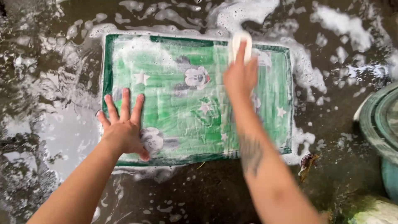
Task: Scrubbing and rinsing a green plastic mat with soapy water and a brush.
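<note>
My left hand [124, 128] presses flat, fingers spread, on the soapy green mat [182, 112] mid-frame on the wet floor [207, 195], while my right hand [240, 76] grips a white brush [241, 41] at its upper edge.

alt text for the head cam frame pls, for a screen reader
A person's right hand pushes a white scrub brush along the far edge of a soapy green mat printed with cartoon figures and stars, while the left hand presses flat on the mat's near-left corner. The mat lies on wet, foam-covered ground, with a green tub at the right edge.
</note>
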